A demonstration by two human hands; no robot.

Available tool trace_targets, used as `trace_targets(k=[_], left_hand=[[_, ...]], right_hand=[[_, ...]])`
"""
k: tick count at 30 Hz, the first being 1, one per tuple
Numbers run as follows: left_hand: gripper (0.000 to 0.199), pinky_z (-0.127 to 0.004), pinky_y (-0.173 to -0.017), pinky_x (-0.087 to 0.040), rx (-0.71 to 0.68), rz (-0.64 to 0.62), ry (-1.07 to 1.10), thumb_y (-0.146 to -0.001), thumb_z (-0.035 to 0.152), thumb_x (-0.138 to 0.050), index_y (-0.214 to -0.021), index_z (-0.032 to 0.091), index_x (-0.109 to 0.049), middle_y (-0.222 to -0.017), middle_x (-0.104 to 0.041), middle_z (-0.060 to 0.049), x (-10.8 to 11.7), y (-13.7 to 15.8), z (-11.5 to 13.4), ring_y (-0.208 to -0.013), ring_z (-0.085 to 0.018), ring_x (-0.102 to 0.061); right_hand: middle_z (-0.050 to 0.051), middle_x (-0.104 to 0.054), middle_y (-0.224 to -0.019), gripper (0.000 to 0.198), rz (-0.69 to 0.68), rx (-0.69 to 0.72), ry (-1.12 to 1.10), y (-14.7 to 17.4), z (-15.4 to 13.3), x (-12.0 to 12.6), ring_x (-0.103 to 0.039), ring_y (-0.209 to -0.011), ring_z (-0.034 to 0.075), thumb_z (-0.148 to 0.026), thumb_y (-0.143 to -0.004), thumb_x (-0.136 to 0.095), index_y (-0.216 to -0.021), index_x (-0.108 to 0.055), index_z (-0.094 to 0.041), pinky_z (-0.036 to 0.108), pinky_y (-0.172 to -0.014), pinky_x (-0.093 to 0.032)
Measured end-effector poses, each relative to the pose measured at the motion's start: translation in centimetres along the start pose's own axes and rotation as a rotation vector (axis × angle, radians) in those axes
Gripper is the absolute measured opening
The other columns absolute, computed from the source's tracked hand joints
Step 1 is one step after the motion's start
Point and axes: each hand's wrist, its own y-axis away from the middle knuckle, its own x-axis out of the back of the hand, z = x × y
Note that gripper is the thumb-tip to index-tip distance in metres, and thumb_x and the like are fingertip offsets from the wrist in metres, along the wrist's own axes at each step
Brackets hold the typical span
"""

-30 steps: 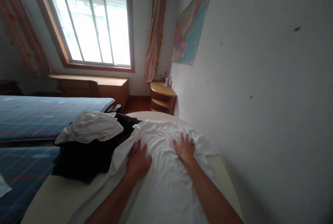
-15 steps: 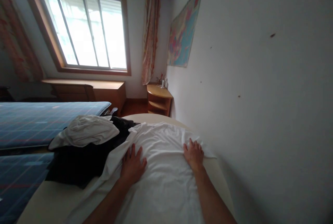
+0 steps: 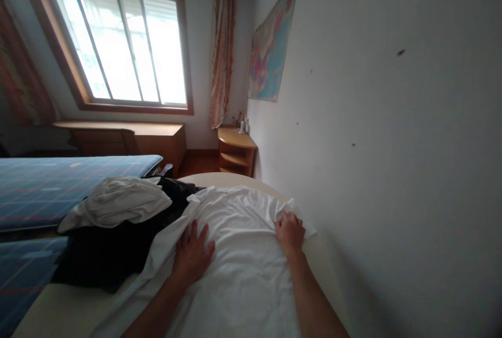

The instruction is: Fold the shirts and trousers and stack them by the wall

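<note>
A white T-shirt [image 3: 239, 254] lies spread out, lightly wrinkled, over a round cream table [image 3: 251, 180]. Flat on its left part rests my left hand [image 3: 193, 251], fingers apart. My right hand [image 3: 291, 231] is at the shirt's right side near the far end, its fingers curled in on the fabric, with a bit of cloth bunched up beside them. Left of the shirt are a black garment [image 3: 98, 259] and, on top of that, a crumpled white-grey cloth [image 3: 121, 201].
Blue plaid mattresses [image 3: 78, 183] stand to the left. A white wall [image 3: 376, 196] runs close along the table's right side. Beyond the table are a corner shelf [image 3: 237, 139], a wooden desk [image 3: 157, 134] and a window [image 3: 125, 40].
My right hand's fingers have curled in on the shirt, and the cloth by them is lifted slightly. My left hand stays flat. The view has shifted a little to the right.
</note>
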Motion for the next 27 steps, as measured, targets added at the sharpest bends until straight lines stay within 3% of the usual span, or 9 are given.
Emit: trace_targets(k=[4, 9, 13, 15, 19, 22, 24, 27], left_hand=[[0.056, -0.052, -0.111, -0.032, 0.000, -0.022, -0.017, -0.096, 0.041, -0.044, -0.149, 0.023, -0.041, -0.160, -0.028, -0.016, 0.2, 0.0, 0.1, -0.144, -0.039, -0.029], [0.057, -0.052, -0.111, -0.031, -0.001, -0.019, -0.019, -0.095, 0.042, -0.045, -0.149, 0.024, -0.041, -0.160, -0.028, -0.015, 0.1, 0.0, 0.0, -0.144, -0.039, -0.028], [0.057, -0.053, -0.110, -0.032, 0.004, -0.017, 0.001, -0.095, 0.041, -0.044, -0.149, 0.024, -0.041, -0.160, -0.027, -0.015, 0.0, 0.0, 0.0, -0.144, -0.039, -0.028], [0.057, -0.053, -0.110, -0.033, 0.011, -0.024, 0.001, -0.095, 0.041, -0.044, -0.149, 0.024, -0.042, -0.160, -0.027, -0.015, 0.1, -0.1, 0.0, -0.144, -0.039, -0.028], [0.056, -0.054, -0.110, -0.033, 0.007, -0.031, 0.012, -0.096, 0.041, -0.044, -0.149, 0.023, -0.042, -0.161, -0.026, -0.015, 0.1, -0.1, 0.0, -0.144, -0.040, -0.027], [0.056, -0.055, -0.109, -0.033, 0.003, -0.024, 0.030, -0.096, 0.041, -0.043, -0.149, 0.023, -0.042, -0.161, -0.026, -0.016, 0.0, -0.1, -0.1, -0.144, -0.040, -0.027], [0.056, -0.056, -0.109, -0.033, 0.002, -0.021, 0.032, -0.096, 0.041, -0.044, -0.149, 0.023, -0.042, -0.160, -0.026, -0.016, 0.0, -0.1, -0.1, -0.144, -0.040, -0.028], [0.055, -0.054, -0.110, -0.033, 0.001, -0.020, 0.011, -0.096, 0.041, -0.043, -0.148, 0.024, -0.043, -0.160, -0.027, -0.015, 0.1, 0.0, 0.0, -0.144, -0.039, -0.028]], right_hand=[[0.015, -0.049, -0.144, 0.046, -0.036, -0.070, 0.107, 0.3, 0.4, -0.4, -0.039, -0.133, 0.038, -0.036, -0.092, -0.050, -0.136, -0.058, -0.028, 0.054, -0.099, -0.037], [0.011, -0.051, -0.145, 0.043, -0.058, -0.037, 0.037, 0.2, 0.3, -0.7, -0.033, -0.139, 0.035, -0.028, -0.093, -0.042, -0.131, -0.062, -0.024, 0.057, -0.108, -0.026], [0.011, -0.042, -0.153, 0.053, 0.113, -0.049, -0.069, -0.1, -0.4, 0.1, -0.035, -0.140, 0.029, -0.021, -0.093, -0.032, -0.143, -0.049, -0.019, 0.053, -0.112, -0.021], [0.012, -0.041, -0.154, 0.055, 0.224, 0.037, -0.138, 0.0, -0.7, 0.9, -0.036, -0.140, 0.025, -0.021, -0.095, -0.027, -0.146, -0.045, -0.017, 0.049, -0.115, -0.018], [0.011, -0.062, -0.132, 0.046, 0.257, 0.342, -0.320, 0.7, -0.7, 2.7, -0.052, -0.124, 0.021, -0.030, -0.098, -0.030, -0.132, -0.058, -0.018, 0.039, -0.111, -0.029], [0.008, -0.072, -0.103, 0.040, 0.186, 0.415, -0.429, 1.3, -0.7, 3.3, -0.062, -0.099, 0.020, -0.033, -0.098, -0.033, -0.118, -0.064, -0.020, 0.033, -0.098, -0.042], [0.009, -0.071, -0.106, 0.039, 0.187, 0.406, -0.440, 1.3, -0.7, 3.1, -0.062, -0.101, 0.021, -0.034, -0.097, -0.033, -0.119, -0.063, -0.019, 0.034, -0.098, -0.043], [0.011, -0.060, -0.133, 0.046, 0.182, 0.379, -0.372, 0.9, -0.8, 2.1, -0.051, -0.125, 0.023, -0.039, -0.094, -0.040, -0.131, -0.056, -0.017, 0.039, -0.109, -0.035]])
